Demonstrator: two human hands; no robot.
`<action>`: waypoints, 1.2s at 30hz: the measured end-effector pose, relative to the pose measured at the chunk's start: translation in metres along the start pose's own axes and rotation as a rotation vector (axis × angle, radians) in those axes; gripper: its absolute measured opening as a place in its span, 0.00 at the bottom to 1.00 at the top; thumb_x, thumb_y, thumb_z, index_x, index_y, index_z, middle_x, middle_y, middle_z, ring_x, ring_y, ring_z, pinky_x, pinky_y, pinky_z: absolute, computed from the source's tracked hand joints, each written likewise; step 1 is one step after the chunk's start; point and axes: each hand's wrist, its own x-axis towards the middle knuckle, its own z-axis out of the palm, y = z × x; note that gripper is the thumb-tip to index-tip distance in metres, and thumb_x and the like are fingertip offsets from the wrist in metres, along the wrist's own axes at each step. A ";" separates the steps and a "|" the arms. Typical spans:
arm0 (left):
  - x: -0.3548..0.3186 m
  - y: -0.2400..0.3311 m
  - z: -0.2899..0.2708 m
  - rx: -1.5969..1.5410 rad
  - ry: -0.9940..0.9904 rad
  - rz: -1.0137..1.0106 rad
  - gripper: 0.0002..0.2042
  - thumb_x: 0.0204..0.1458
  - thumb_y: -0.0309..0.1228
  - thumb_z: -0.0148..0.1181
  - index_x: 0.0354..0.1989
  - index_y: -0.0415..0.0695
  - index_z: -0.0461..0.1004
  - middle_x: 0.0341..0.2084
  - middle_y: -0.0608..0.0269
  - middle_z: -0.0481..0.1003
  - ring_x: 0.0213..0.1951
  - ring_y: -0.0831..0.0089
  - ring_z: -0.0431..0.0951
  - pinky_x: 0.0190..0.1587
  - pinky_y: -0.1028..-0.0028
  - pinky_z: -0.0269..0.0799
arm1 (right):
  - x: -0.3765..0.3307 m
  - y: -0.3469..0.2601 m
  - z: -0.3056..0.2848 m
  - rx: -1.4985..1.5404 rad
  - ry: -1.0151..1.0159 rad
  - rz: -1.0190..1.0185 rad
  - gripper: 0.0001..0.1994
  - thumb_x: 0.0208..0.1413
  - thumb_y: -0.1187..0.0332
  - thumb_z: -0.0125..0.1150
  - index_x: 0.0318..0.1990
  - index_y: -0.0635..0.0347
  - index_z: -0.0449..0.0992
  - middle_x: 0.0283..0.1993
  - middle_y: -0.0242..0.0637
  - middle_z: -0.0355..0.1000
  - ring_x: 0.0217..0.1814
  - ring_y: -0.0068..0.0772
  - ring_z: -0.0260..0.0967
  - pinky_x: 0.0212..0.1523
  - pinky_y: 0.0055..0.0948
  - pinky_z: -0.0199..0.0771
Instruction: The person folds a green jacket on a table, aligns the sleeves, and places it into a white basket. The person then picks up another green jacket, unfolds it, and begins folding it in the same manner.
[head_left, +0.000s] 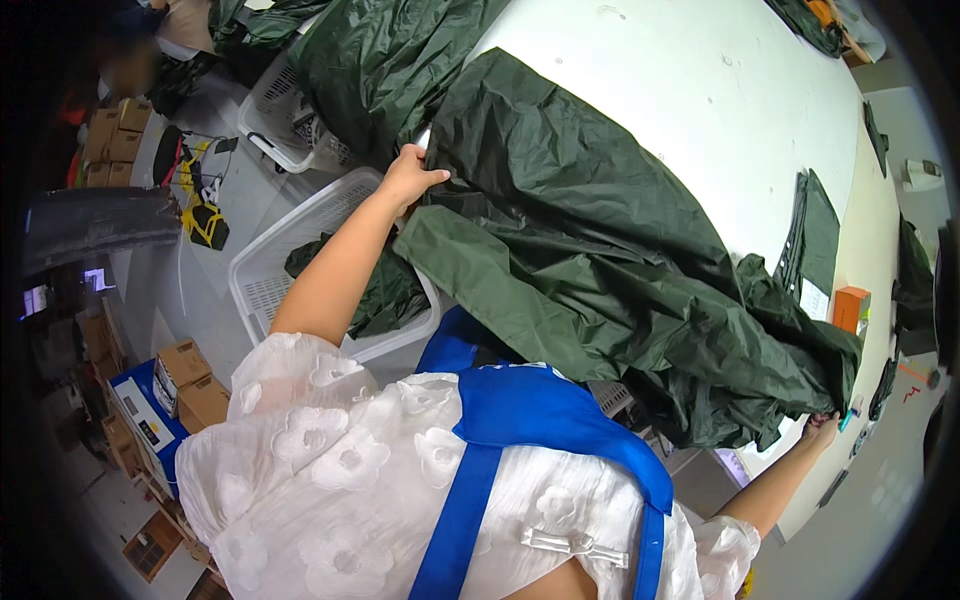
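Note:
A large, crumpled sheet of dark green, slightly shiny fabric (600, 220) lies across the white table and hangs over its near edge. My left hand (412, 178) is closed at the fabric's left edge, its thumb stretched to the right. Far to the right, my right hand (820, 430) grips the bunched right end of the same fabric, its fingers partly hidden. A small teal stick-like object (848, 420) pokes out beside that hand; whether the hand holds it, I cannot tell. More green fabric (390, 70) is heaped beyond my left hand.
White plastic baskets (245, 275) stand on the floor at the left, one with green fabric inside. On the white table (690, 90) are folded green pieces (818, 225) and an orange box (851, 309). Cardboard boxes (190, 380) sit at the lower left. Another person (130, 50) is at the upper left.

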 end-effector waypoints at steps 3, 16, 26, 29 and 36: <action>-0.020 -0.008 0.000 -0.006 -0.012 -0.185 0.24 0.45 0.31 0.66 0.49 0.34 0.65 0.40 0.56 0.73 0.41 0.68 0.74 0.43 0.68 0.71 | -0.024 -0.002 0.042 -0.031 -0.019 0.002 0.16 0.64 0.60 0.41 0.23 0.52 0.61 0.16 0.26 0.55 0.11 0.20 0.45 0.10 0.19 0.43; -0.060 0.099 -0.130 -0.646 -0.307 0.172 0.18 0.58 0.43 0.50 0.44 0.39 0.72 0.37 0.60 0.77 0.37 0.69 0.78 0.41 0.68 0.75 | 0.024 -0.055 -0.021 0.219 -0.141 -0.176 0.11 0.66 0.64 0.39 0.30 0.56 0.62 0.18 0.28 0.54 0.16 0.21 0.46 0.14 0.20 0.45; -0.093 0.139 -0.099 0.547 -0.309 -0.151 0.22 0.47 0.28 0.62 0.52 0.38 0.65 0.42 0.60 0.74 0.43 0.69 0.75 0.45 0.68 0.73 | 0.030 -0.037 -0.014 0.146 -0.115 -0.128 0.12 0.65 0.64 0.39 0.28 0.53 0.58 0.18 0.26 0.51 0.15 0.20 0.44 0.13 0.19 0.42; -0.109 0.152 -0.126 -0.204 -0.415 0.340 0.19 0.51 0.28 0.58 0.50 0.36 0.64 0.43 0.58 0.73 0.43 0.71 0.75 0.48 0.69 0.71 | 0.028 -0.035 -0.023 0.230 -0.127 -0.134 0.11 0.63 0.63 0.45 0.26 0.50 0.60 0.17 0.24 0.52 0.15 0.20 0.45 0.14 0.19 0.43; -0.156 0.168 -0.142 -0.051 -0.127 0.297 0.30 0.48 0.28 0.61 0.61 0.47 0.58 0.47 0.66 0.71 0.45 0.77 0.71 0.44 0.73 0.68 | -0.050 -0.002 0.016 -0.075 -0.119 -0.162 0.11 0.54 0.67 0.61 0.24 0.50 0.65 0.17 0.22 0.57 0.13 0.17 0.50 0.11 0.18 0.44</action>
